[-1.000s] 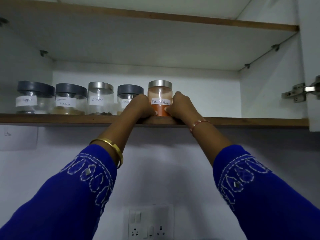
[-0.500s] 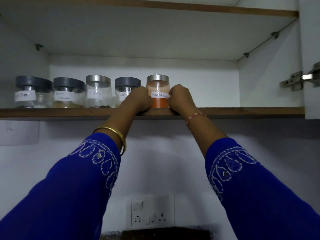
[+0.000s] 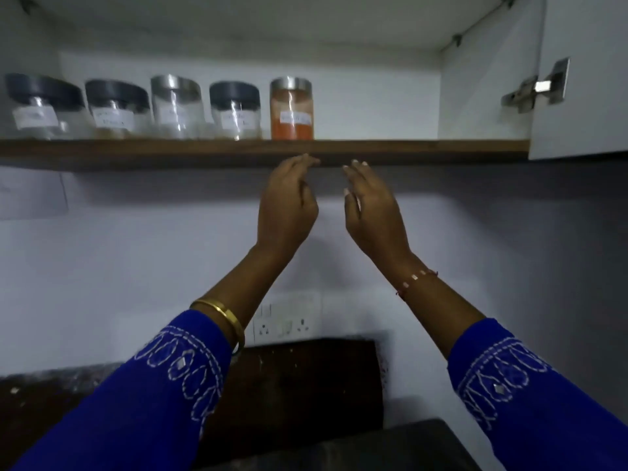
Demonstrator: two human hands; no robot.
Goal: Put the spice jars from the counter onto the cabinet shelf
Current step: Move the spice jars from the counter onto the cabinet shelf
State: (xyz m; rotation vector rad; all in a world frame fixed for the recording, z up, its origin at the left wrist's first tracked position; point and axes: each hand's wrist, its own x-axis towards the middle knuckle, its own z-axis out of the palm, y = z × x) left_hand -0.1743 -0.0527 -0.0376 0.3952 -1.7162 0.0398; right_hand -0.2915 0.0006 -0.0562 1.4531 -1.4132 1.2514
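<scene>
A jar of orange-red powder (image 3: 291,108) with a silver lid stands upright on the wooden cabinet shelf (image 3: 407,146), last on the right in a row of several labelled glass jars (image 3: 173,107). My left hand (image 3: 287,205) and my right hand (image 3: 372,207) hang just below the shelf edge, under that jar. Both hands hold nothing, their fingers loosely apart, and neither touches the jar.
The open cabinet door (image 3: 584,76) with its metal hinge (image 3: 533,88) juts out at the right. On the wall below sits a socket plate (image 3: 287,322). A dark counter (image 3: 299,385) lies underneath. The shelf to the right of the orange jar is bare.
Both hands have let go of the orange jar and dropped below the shelf edge. The jar stays on the shelf. The camera has tilted down, showing the counter.
</scene>
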